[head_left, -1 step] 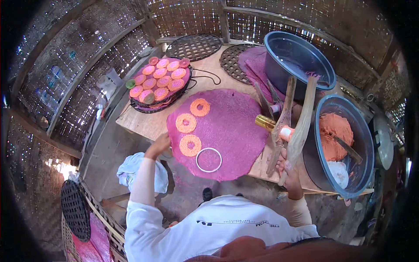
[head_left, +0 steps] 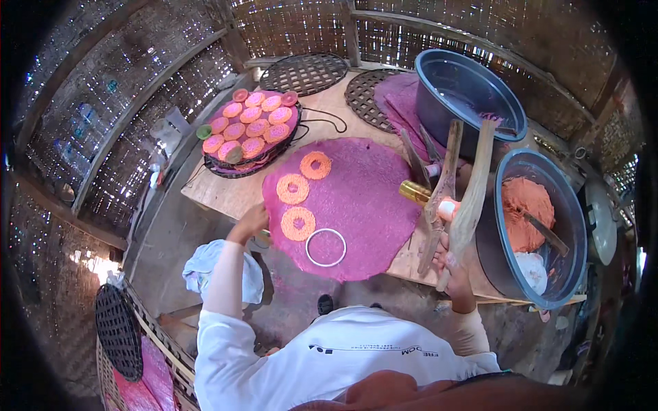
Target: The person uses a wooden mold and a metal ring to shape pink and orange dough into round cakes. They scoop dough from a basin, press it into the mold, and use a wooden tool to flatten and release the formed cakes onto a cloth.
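A round purple sheet [head_left: 363, 205] lies over the table's front edge. Three orange rings of thin dough strands [head_left: 298, 224] sit along its left side, and a thin white hoop [head_left: 325, 247] rests near its front edge. My left hand [head_left: 252, 222] is at the sheet's left rim, its fingers closed against the edge and partly hidden. Closed round the lower handles of a wooden lever press [head_left: 473, 195] is my right hand [head_left: 452, 264]. The press carries a gold-coloured cylinder [head_left: 416, 192] pointing left, above the sheet's right side. Orange material shows between the levers.
A tray of orange-and-pink discs [head_left: 257, 128] stands at the back left. Woven trays [head_left: 305, 74] lie behind. On the right are a grey basin [head_left: 473, 89] and another basin [head_left: 580, 240] holding orange dough [head_left: 526, 212]. A pale blue cloth [head_left: 226, 270] hangs below my left forearm.
My left hand and the sheet's near edge, with the rings and hoop, appear very slightly higher in the picture. The press in my right hand has barely shifted.
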A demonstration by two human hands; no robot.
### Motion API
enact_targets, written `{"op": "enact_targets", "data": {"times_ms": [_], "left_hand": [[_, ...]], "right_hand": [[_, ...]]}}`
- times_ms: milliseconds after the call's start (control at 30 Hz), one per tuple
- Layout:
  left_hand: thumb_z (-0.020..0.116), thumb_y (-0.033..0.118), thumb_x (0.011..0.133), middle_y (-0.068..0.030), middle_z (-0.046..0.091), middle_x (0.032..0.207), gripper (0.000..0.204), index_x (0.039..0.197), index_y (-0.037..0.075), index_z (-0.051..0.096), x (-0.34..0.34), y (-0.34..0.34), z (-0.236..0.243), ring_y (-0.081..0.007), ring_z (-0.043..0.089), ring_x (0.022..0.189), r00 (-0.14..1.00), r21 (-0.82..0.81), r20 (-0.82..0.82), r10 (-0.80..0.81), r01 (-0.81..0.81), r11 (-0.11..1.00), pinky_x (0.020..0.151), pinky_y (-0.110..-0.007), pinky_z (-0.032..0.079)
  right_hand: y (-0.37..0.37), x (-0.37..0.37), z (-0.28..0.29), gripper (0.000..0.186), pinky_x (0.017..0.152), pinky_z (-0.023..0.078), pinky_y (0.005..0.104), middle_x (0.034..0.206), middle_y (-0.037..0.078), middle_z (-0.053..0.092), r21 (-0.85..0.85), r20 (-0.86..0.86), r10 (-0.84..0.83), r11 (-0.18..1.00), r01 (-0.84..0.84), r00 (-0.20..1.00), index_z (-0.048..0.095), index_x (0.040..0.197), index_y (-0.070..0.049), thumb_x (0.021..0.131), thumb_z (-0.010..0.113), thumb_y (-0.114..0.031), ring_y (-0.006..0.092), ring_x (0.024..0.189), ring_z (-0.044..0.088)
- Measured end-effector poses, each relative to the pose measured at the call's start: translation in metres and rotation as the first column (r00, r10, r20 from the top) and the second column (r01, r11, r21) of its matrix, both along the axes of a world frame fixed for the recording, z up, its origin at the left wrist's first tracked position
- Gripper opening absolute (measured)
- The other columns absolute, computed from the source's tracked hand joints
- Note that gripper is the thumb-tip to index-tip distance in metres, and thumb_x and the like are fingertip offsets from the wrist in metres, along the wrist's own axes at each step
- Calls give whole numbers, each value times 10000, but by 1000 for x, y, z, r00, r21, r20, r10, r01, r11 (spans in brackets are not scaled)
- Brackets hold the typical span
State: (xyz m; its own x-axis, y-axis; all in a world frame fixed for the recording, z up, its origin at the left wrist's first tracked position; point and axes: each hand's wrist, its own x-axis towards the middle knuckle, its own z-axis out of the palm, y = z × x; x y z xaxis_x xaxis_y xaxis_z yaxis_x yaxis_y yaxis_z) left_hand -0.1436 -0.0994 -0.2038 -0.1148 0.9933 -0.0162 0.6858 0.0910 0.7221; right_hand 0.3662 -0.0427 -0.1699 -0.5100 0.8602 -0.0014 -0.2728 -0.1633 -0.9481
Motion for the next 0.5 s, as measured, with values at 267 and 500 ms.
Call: {"op": "enact_targets", "data": {"times_ms": [267, 500], "left_hand": [[631, 205, 797, -122, 591, 897, 450, 1166, -11, 487, -17, 54, 65, -217, 583, 797, 851, 569, 33, 524, -447, 690, 695, -325, 465], [412, 451, 909, -111, 416, 1286, 682, 1371, -17, 231, 78, 73, 189, -256, 365, 1240, 271, 555, 832, -485, -445, 703, 1000, -354, 336]], "right_hand": [[-11, -71, 94, 640, 983, 325, 300, 1279, 93, 461, 6, 272, 90, 995, -95, 958, 362, 1310, 29, 810, 613, -281, 180, 1172, 436], [28, -152, 125, 626, 933, 370, 280, 1229, 87, 502, -85, 351, 630, 758, -647, 693, 399, 1294, 19, 817, 633, -313, 171, 1111, 470]]}}
